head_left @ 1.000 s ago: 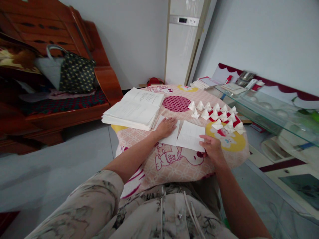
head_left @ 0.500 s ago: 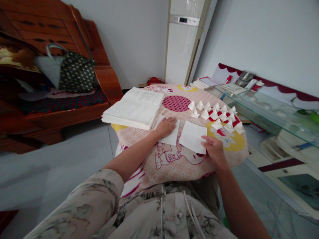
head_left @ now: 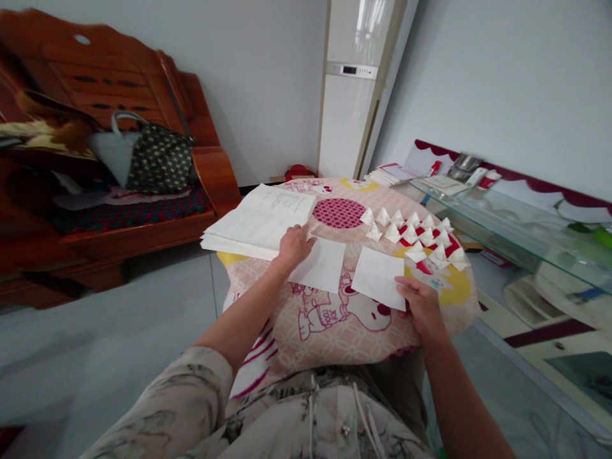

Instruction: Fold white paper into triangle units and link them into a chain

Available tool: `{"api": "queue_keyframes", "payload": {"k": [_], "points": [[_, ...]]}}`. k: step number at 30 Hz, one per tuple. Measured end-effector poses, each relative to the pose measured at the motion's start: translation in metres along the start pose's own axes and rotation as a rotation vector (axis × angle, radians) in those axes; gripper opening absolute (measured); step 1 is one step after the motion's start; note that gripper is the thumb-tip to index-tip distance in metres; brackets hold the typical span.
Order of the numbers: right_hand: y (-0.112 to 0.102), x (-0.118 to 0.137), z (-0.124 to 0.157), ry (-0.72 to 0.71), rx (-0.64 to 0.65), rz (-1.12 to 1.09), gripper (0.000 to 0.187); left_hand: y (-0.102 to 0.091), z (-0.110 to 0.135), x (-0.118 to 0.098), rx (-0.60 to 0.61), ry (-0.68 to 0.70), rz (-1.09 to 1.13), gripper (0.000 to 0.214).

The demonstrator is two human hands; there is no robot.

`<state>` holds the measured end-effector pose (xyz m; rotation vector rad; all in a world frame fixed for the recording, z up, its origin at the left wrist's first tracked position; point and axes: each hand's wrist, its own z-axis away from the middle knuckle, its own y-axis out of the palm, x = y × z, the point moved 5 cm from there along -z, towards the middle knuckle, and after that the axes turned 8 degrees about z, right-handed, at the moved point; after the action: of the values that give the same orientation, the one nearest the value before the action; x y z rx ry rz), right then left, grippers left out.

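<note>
My right hand [head_left: 421,303] pinches the right edge of a small white sheet of paper [head_left: 377,275] between thumb and fingers. That sheet is held low over the patterned tablecloth [head_left: 329,350]. My left hand [head_left: 295,245] is at the right edge of a thick stack of white paper [head_left: 258,217], fingers stretched forward, with no sheet gripped. Partly under its fingers lies another white sheet [head_left: 322,264], flat on the cloth. Several small folded paper pyramids [head_left: 411,233] stand in rows at the right side of the table.
A glass shelf [head_left: 507,210] with cups and papers runs along the right. Behind the table stands a tall white air conditioner [head_left: 349,95]. To the left, a wooden bench [head_left: 210,169] carries a dark patterned bag [head_left: 160,159]. More papers [head_left: 389,174] are stacked at the far table edge.
My left hand has moved left off the flat sheet to the edge of the paper stack. My right hand still holds its sheet. The view has tilted up slightly.
</note>
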<state>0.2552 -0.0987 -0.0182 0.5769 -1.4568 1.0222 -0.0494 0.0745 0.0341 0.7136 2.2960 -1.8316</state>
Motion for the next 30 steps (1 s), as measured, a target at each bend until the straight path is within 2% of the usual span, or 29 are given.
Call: {"api": "queue_keyframes", "payload": {"k": [4,7,9,12,14,19,23,25,28,30], "points": [[-0.001,-0.008,-0.004,-0.017,0.009,0.008,0.045,0.010,0.014,-0.008,0.150,0.036,-0.035,0.056],[-0.001,-0.009,-0.004,-0.027,0.013,0.006,0.046,0.017,0.021,-0.013,0.168,0.064,-0.021,0.073],[0.000,-0.006,-0.003,-0.035,0.014,0.004,0.046,0.020,0.020,-0.010,0.148,0.045,0.065,0.081],[0.001,-0.002,0.000,-0.048,0.014,0.020,0.046,0.018,0.009,-0.001,0.088,-0.009,0.296,0.077],[0.001,0.000,0.001,-0.055,0.017,0.029,0.046,0.009,-0.003,0.008,0.021,-0.037,0.438,0.070],[0.002,0.002,0.002,-0.083,0.036,0.046,0.043,-0.032,-0.042,0.052,-0.330,-0.257,0.554,0.050],[0.005,0.004,0.004,-0.085,0.052,0.079,0.043,-0.043,-0.063,0.087,-0.390,-0.327,0.509,0.040],[0.006,0.005,0.006,-0.078,0.064,0.081,0.045,-0.040,-0.067,0.098,-0.351,-0.341,0.449,0.039],[0.007,0.009,0.008,-0.087,0.099,0.072,0.043,-0.036,-0.061,0.101,-0.348,-0.323,0.420,0.052],[0.009,0.011,0.007,-0.083,0.146,0.041,0.039,-0.036,-0.054,0.089,-0.395,-0.231,0.396,0.058]]}}
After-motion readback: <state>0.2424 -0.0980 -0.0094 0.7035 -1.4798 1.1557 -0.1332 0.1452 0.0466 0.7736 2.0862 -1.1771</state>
